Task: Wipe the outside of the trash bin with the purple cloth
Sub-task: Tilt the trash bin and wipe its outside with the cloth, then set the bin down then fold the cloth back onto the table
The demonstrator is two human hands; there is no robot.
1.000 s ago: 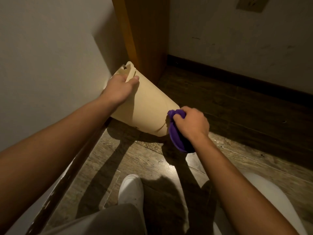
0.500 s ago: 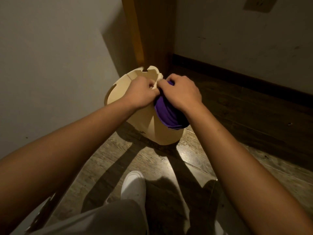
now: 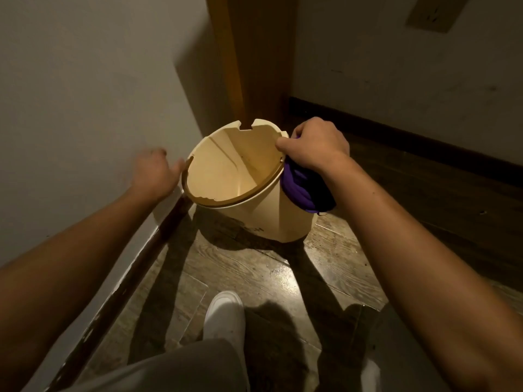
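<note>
Here we keep our right hand (image 3: 314, 147) clamped on the cloth (image 3: 300, 188) against the bin (image 3: 254, 219), pressing evenly; left hand (image 3: 154, 175), fingers apart, should steady the rim.

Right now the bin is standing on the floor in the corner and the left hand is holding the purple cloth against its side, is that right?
Not quite. The head view shows the right hand holding the purple cloth against the side of the bin. The left hand is open and blurred near the rim. The bin does stand on the floor in the corner.
</note>
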